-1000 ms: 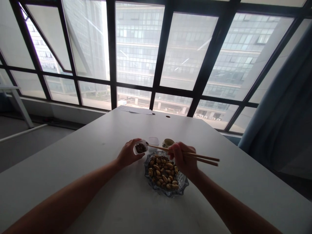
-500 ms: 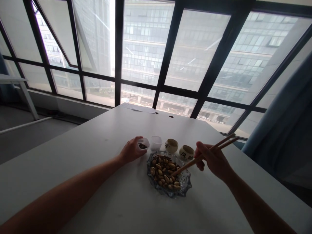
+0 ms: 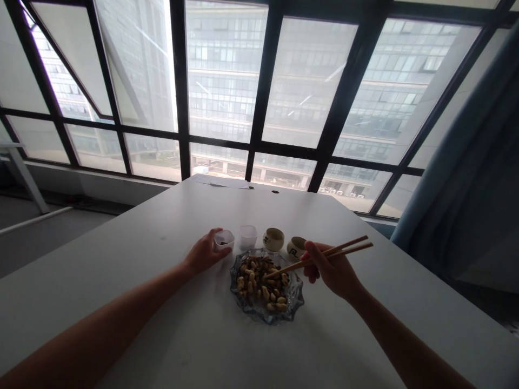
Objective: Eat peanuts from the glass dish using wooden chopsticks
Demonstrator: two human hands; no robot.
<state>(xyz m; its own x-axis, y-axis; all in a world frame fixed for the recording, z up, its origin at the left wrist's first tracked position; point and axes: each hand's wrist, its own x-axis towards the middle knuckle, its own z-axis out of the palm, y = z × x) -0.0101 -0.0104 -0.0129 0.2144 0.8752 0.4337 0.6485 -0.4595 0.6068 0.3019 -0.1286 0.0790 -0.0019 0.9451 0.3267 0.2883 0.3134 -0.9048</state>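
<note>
My left hand (image 3: 205, 253) grips a small clear plastic cup (image 3: 224, 240) with something dark at its bottom. In my right hand (image 3: 330, 267) is a pair of wooden chopsticks (image 3: 300, 265), their tips down among the nuts (image 3: 265, 293). These look like pistachios and peanuts, mixed with small dark pieces, and they fill a scalloped glass bowl (image 3: 298, 302). Behind the bowl stand a second clear plastic cup (image 3: 248, 237) and two cream cups with dark characters, one cream cup (image 3: 273, 240) in the middle and another cream cup (image 3: 295, 249) partly hidden by my right fingers.
All of this stands on a white table (image 3: 194, 329). Papers (image 3: 227, 183) lie at its far edge beside two dark round holes. Tall black-framed windows rise behind, with a blue curtain (image 3: 450, 162) on the right. Another table's leg (image 3: 28, 181) shows at the left.
The view has shifted, so the table items appear further left. The chopstick tips have moved toward the middle of the nuts. My left hand keeps its hold on the clear cup.
</note>
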